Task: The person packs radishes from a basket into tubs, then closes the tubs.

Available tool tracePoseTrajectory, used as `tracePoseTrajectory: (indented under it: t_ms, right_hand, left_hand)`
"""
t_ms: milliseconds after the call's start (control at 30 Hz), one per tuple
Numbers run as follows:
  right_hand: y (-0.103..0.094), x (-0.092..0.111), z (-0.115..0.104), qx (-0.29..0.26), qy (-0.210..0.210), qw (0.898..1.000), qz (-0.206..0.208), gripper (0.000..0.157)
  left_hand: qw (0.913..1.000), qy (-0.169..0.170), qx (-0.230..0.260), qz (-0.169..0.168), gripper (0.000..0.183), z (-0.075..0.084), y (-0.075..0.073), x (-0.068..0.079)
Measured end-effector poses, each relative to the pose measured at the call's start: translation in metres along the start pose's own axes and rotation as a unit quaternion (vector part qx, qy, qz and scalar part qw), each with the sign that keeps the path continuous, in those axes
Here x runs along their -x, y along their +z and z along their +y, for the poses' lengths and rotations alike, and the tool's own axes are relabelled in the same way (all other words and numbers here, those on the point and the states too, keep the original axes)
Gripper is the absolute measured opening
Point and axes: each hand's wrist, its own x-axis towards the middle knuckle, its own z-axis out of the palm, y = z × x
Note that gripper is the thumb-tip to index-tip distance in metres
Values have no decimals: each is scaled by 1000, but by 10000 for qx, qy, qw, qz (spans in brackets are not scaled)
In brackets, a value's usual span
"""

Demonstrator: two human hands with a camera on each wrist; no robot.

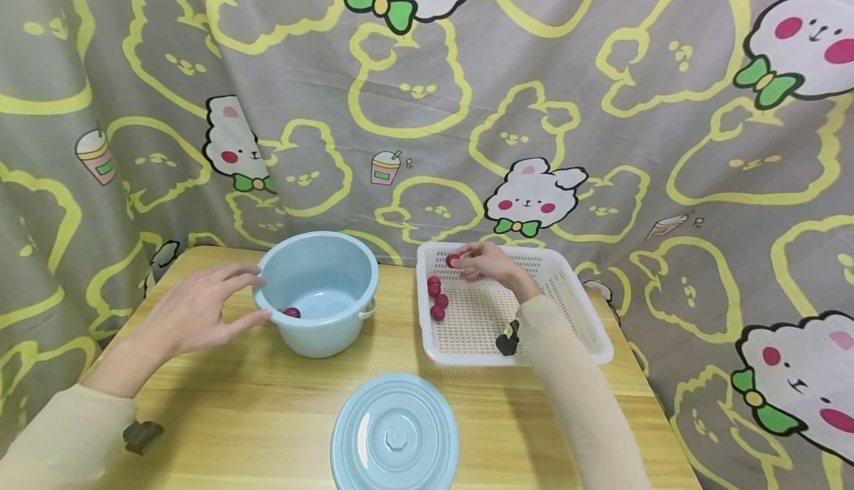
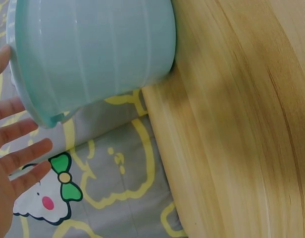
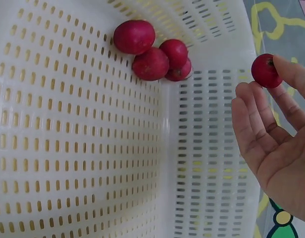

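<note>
One red fruit (image 3: 264, 72) is pinched by the right hand (image 3: 279, 151); whether the widespread left hand (image 1: 196, 308) touches the pot (image 1: 320, 336) is hard to see.

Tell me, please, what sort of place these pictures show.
Probably an indoor corner, perhaps in a home, though the room beyond does not show. A patterned curtain hangs behind a wooden table, which bears a blue pot and a white basket.

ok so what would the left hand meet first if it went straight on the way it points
Most likely the blue pot, at its left rim: the left hand points there, though whether the two touch is hard to tell.
</note>
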Motion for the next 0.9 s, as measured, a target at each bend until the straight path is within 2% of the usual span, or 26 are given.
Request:
tracePoseTrajectory:
  t_ms: [233,500,900]
  right_hand:
    - [3,3,-8,-45,-142,9999,4,35]
    - [9,9,-20,-336,-258,9991,-59,40]
    - [28,17,-42,-683,-363,9970,-31,37]
  left_hand:
    - [10000,49,8,56,48,0,0,0]
    - [10000,61,39,31,48,0,1,-1]
    - [10000,88,9,22,48,0,0,-2]
